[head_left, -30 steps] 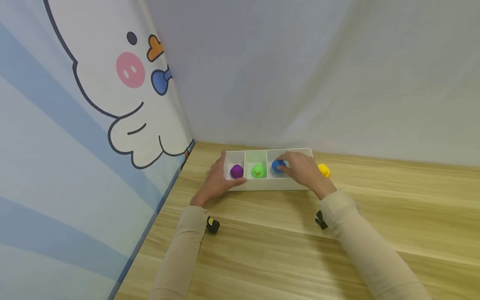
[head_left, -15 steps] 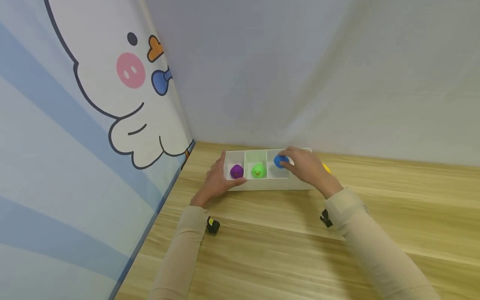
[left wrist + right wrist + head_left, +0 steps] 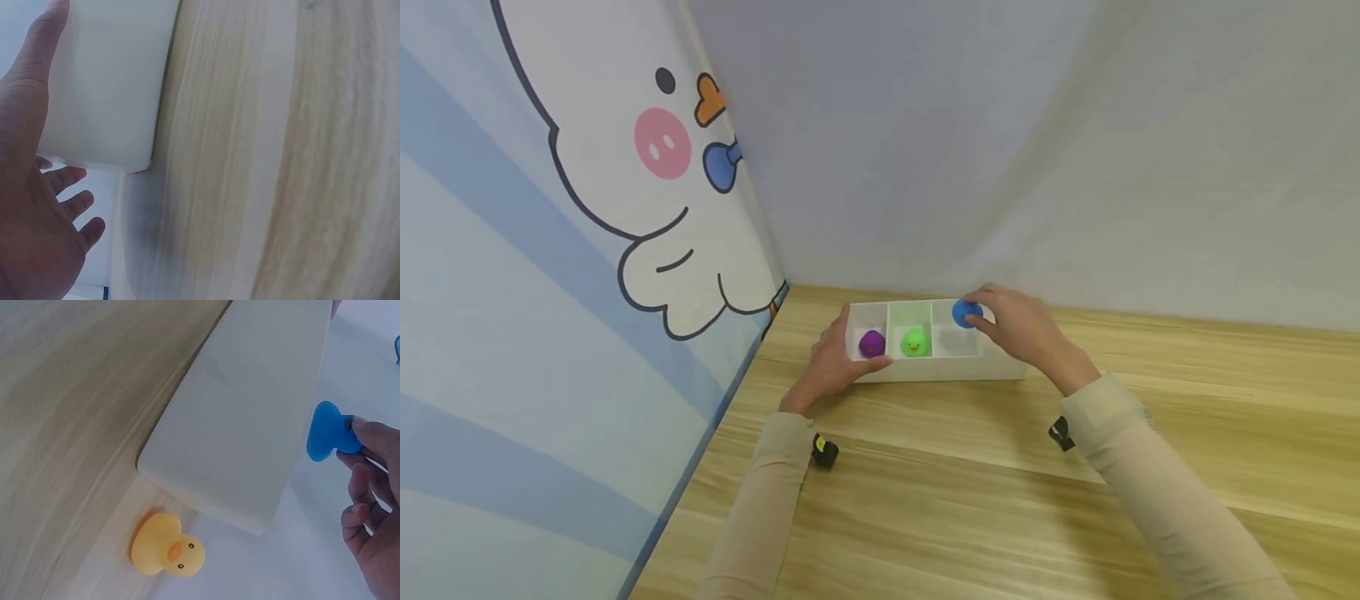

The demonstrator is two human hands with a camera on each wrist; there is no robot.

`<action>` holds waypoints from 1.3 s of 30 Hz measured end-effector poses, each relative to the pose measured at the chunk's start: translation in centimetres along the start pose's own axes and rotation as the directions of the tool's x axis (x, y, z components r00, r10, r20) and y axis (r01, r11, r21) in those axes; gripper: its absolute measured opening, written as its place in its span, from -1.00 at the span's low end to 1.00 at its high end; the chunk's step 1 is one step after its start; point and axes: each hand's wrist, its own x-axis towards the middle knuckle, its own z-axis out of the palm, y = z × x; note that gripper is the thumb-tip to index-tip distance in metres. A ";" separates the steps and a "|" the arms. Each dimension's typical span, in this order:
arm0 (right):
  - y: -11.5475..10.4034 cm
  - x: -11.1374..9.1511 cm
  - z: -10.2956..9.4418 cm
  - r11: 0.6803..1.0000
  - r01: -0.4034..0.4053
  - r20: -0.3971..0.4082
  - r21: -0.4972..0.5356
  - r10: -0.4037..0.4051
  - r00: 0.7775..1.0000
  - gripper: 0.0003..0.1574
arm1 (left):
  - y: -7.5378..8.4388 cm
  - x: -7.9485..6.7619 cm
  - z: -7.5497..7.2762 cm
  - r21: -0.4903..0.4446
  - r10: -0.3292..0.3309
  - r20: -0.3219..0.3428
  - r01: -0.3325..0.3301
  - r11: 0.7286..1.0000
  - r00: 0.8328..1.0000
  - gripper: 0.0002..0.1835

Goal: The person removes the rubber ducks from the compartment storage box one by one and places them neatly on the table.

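In the head view, a long white divided box (image 3: 940, 370) stands on the table near the back wall. My left hand (image 3: 833, 360) holds its left end, thumb along the front edge and the other fingers round the end wall. With thumb and fingertips, my right hand (image 3: 1026, 332) pinches a blue rubber duck (image 3: 964, 314) by its head, over the box's right part. The right wrist view shows the blue duck (image 3: 322, 432) raised above the box's top edge. A purple duck (image 3: 872, 343) sits in the leftmost compartment, a green duck (image 3: 915, 342) in the one beside it.
A yellow duck (image 3: 164, 545) stands on the table just beyond the box's right end; the right hand hides it in the head view. Behind the box hangs a pale cloth wall (image 3: 1000, 167). A printed cartoon wall (image 3: 580, 292) borders the table's left side.
My right hand has lifted the blue duck up out of its compartment and moved slightly back and right. The yellow duck has become covered in the head view. My left hand stays put.
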 end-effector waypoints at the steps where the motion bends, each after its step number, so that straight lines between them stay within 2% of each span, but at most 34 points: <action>1: 0.1 -0.1 -0.1 1.000 -0.001 0.000 -0.004 0.001 1.000 -0.54 | 0.0 0.0 0.0 0.001 -0.004 -0.001 0.004 1.000 1.000 0.42; 22: 2.4 -2.3 -1.9 0.998 -0.040 -0.013 -0.045 0.039 0.999 -0.54 | 0.0 -0.2 -0.2 -0.008 -0.008 0.015 0.009 1.000 1.000 0.41; 39: 4.8 -4.1 -2.4 0.998 -0.068 -0.014 -0.016 0.068 0.998 -0.53 | -0.2 0.0 0.3 0.003 0.002 -0.008 -0.002 1.000 1.000 0.42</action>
